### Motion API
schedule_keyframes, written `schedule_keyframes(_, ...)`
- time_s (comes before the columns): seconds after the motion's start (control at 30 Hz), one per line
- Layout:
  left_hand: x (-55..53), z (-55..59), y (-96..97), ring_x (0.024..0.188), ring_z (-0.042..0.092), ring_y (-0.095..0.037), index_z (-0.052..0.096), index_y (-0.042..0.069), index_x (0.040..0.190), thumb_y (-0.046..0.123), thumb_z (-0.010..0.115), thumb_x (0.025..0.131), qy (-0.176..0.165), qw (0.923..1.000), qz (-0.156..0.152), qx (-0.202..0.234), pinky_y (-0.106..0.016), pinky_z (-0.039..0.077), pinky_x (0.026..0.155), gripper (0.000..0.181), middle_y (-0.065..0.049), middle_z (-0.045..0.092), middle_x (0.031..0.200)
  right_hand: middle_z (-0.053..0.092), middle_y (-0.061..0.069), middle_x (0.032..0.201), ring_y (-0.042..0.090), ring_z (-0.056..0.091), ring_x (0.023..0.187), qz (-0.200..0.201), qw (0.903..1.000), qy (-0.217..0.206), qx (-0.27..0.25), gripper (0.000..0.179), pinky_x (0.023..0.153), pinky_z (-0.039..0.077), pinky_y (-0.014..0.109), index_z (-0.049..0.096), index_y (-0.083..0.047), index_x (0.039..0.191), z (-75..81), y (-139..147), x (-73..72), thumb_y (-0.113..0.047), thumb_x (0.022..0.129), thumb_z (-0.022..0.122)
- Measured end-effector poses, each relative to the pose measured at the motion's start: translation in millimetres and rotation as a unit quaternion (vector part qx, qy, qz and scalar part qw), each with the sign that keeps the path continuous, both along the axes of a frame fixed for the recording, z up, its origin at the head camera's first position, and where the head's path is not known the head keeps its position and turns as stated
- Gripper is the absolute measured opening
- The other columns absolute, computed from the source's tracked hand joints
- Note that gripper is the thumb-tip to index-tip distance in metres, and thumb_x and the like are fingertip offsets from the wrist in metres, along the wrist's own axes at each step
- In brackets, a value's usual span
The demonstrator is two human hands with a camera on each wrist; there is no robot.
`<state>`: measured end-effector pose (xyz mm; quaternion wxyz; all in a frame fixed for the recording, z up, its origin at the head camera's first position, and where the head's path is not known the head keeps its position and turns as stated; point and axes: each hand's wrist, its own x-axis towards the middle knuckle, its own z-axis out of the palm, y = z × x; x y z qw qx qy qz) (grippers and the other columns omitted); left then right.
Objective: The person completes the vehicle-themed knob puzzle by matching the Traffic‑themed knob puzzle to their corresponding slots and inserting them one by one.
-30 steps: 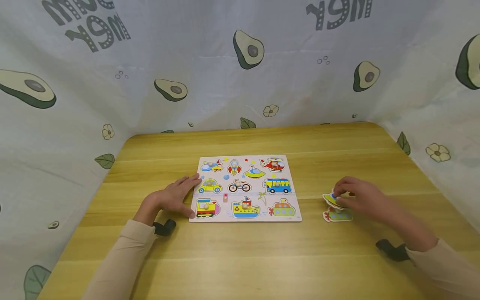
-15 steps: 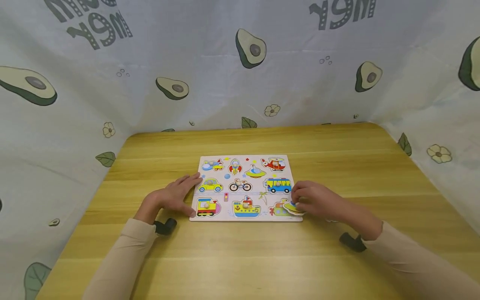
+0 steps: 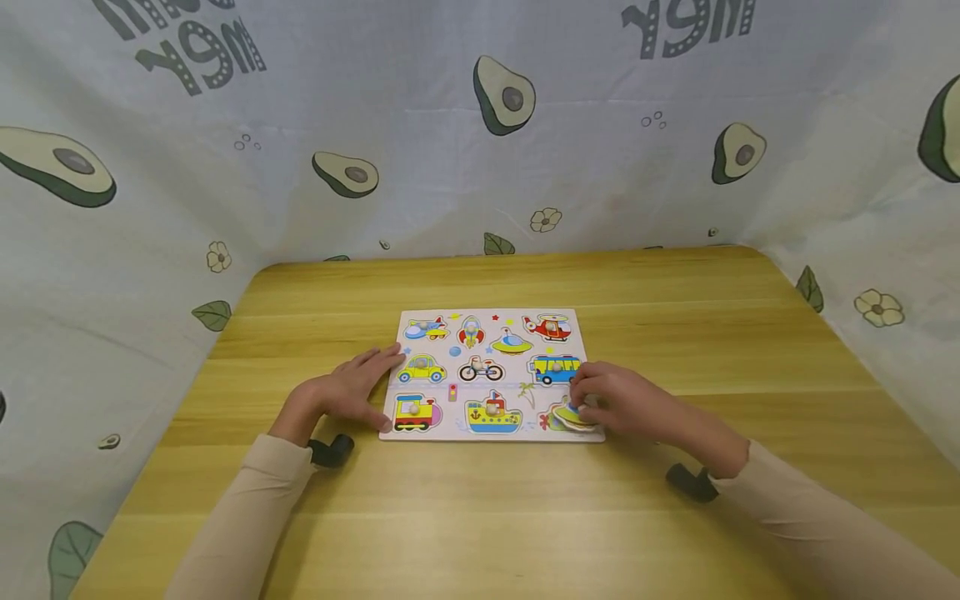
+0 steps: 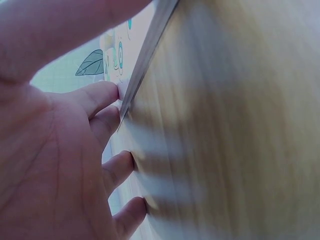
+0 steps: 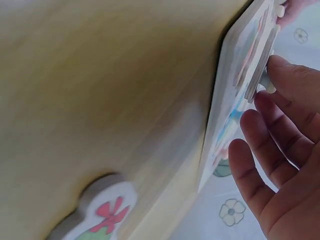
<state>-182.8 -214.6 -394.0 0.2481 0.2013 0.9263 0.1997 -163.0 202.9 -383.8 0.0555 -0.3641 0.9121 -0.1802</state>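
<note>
A peg puzzle board [image 3: 453,429] lies on the table in the head view, with vehicle pictures in rows and knobbed pieces in most of them. My left hand [image 3: 345,390] rests spread at its left edge, thumb near the front corner and fingertips at the rim; the left wrist view has those fingers [image 4: 102,95] at the board's edge. My right hand [image 3: 618,402] pinches a flying saucer puzzle piece [image 3: 573,416] low over the submarine picture at the front right corner. The saucer picture [image 3: 512,342] farther back bears no knob.
A submarine piece [image 5: 107,212] lies on the wooden table [image 3: 480,517] right of the board, mostly hidden under my right arm in the head view. An avocado-print cloth [image 3: 420,100] hangs behind the table and at both sides.
My right hand has carried the saucer piece left from beside the submarine piece to over the board's front right corner, lately only by a little. The left hand stays in place.
</note>
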Motion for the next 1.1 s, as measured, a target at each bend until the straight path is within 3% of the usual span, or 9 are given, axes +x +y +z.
schedule_keyframes(0.3,0.4,3.2,0.9,0.151,0.009,-0.049,0.022,0.007,0.157,0.039,0.081,0.075,0.002,1.0000,-0.005,0.004,-0.071,0.011,0.118,0.107,-0.015,0.011,0.168,0.065,-0.003,0.101,0.016,0.060,0.096,0.016,0.9999,0.006,-0.004,0.009,0.084,0.055,0.035,0.071,-0.016,0.084,6.4,-20.6,-10.8,-0.009,0.083,0.076)
schedule_keyframes(0.5,0.6,4.5,2.1,0.152,0.009,-0.048,0.021,0.007,0.157,0.039,0.081,0.076,0.002,1.0000,-0.005,0.004,-0.071,0.012,0.118,0.106,-0.015,0.011,0.168,0.065,0.000,0.100,0.017,0.060,0.093,0.025,0.9996,-0.009,-0.005,0.004,0.083,0.053,0.034,0.072,-0.011,0.085,9.7,-39.4,-30.6,-0.008,0.086,0.074)
schedule_keyframes(0.73,0.9,4.6,3.3,0.151,0.009,-0.048,0.022,0.006,0.157,0.039,0.081,0.075,0.004,0.9999,-0.006,0.007,-0.071,0.012,0.118,0.106,-0.015,0.011,0.168,0.066,0.002,0.098,0.019,0.062,0.093,0.030,0.9995,0.002,-0.013,0.003,0.086,0.054,0.039,0.074,-0.011,0.086,11.9,-61.7,-56.6,-0.010,0.088,0.072)
schedule_keyframes(1.1,0.9,2.9,2.3,0.152,0.008,-0.048,0.022,0.006,0.157,0.038,0.082,0.075,0.002,1.0000,0.000,0.006,-0.072,0.011,0.117,0.107,-0.015,0.011,0.168,0.067,0.008,0.108,0.024,0.063,0.100,-0.017,0.9987,-0.047,0.014,0.010,0.092,0.054,0.041,0.075,-0.008,0.097,6.4,-84.3,-89.1,-0.012,0.093,0.067)
